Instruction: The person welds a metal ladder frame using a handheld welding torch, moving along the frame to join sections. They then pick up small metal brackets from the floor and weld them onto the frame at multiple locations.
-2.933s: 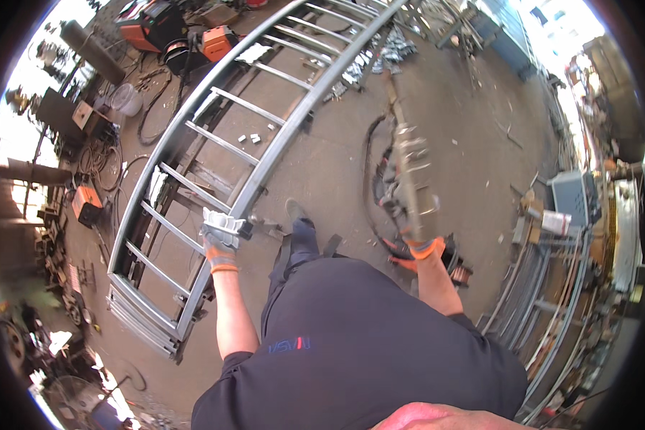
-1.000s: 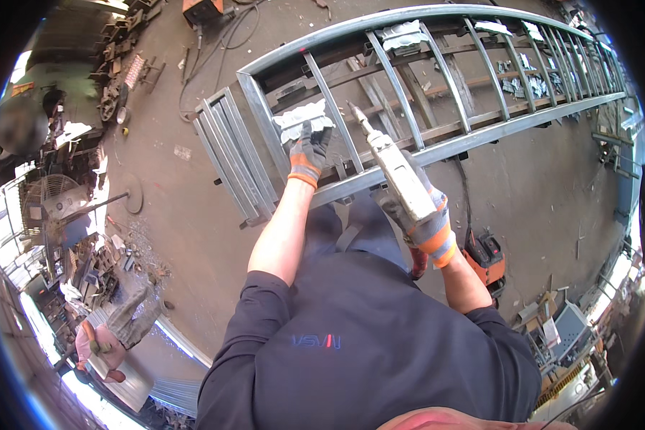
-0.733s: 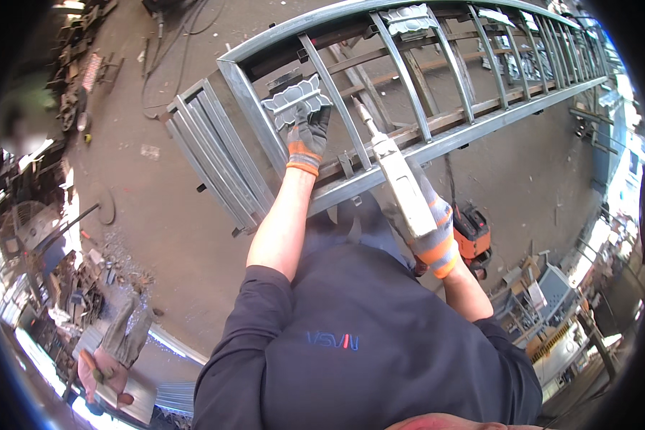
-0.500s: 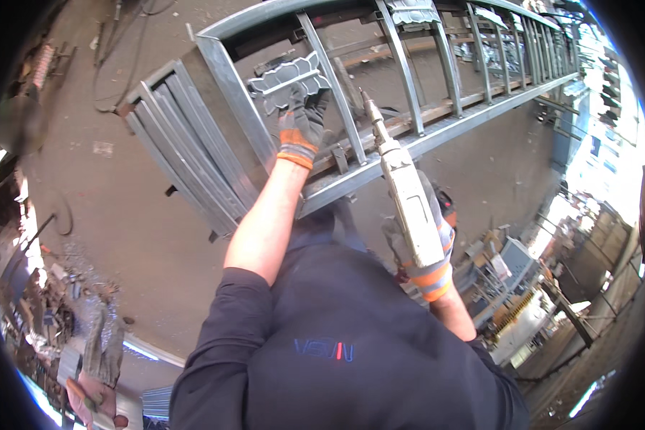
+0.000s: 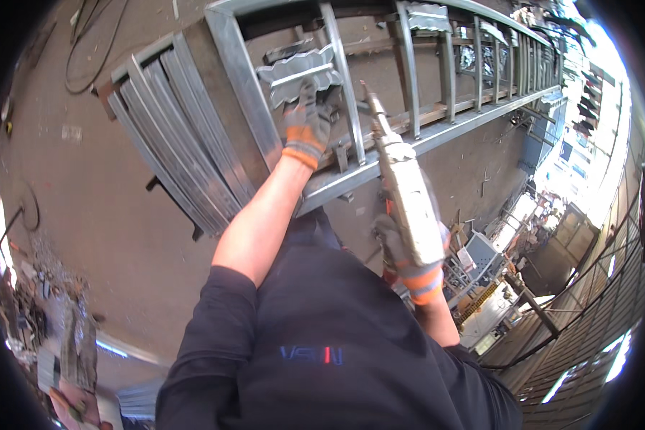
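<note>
Gloved left hand (image 5: 307, 132) closed on an ornamental metal plate (image 5: 299, 72), pressing it against a bar of the steel gate frame (image 5: 240, 93) at twelve o'clock, apparently to steady it, while the gloved right hand (image 5: 408, 261) wraps the power tool (image 5: 406, 197), tip aimed toward the plate.

Left hand (image 5: 307, 127) stretched forward, right hand (image 5: 407, 251) clenched.

My one head camera looks steeply down from above my chest, close over my gloved hands, facing the metal gate frame (image 5: 423, 136) on the floor.
</note>
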A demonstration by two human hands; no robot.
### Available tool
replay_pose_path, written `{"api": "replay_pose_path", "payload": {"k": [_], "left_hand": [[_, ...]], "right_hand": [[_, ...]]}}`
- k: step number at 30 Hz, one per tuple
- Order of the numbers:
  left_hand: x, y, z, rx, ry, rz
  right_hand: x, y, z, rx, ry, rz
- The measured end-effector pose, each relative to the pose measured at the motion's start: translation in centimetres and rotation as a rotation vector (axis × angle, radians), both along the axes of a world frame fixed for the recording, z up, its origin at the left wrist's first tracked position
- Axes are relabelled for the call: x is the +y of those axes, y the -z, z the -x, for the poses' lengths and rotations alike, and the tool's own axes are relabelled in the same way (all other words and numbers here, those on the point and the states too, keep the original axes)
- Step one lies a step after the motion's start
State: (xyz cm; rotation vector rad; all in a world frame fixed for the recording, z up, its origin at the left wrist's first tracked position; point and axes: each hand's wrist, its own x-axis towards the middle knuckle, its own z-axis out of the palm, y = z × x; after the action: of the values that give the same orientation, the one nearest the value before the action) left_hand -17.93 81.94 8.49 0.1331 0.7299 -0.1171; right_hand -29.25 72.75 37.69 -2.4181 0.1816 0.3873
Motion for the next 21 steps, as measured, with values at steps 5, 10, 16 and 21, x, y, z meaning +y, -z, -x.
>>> {"api": "replay_pose_path", "payload": {"k": [5,10,16,21], "left_hand": [[0.2,-0.9,-0.2,-0.011,-0.124,-0.009],[-0.2,0.5,-0.3,0.02,-0.103,-0.026],[0.6,2.9,0.6,0.109,0.099,0.056],[1.1,4.2,1.4,0.098,0.158,0.009]], "right_hand": [[0.5,3.9,-2.8,-0.208,-0.202,0.045],[-0.6,6.8,-4.7,-0.317,-0.376,0.085],[-3.1,9.8,-4.6,-0.108,-0.253,-0.237],[-3.3,11.4,-4.2,-0.091,-0.147,-0.221]]}}
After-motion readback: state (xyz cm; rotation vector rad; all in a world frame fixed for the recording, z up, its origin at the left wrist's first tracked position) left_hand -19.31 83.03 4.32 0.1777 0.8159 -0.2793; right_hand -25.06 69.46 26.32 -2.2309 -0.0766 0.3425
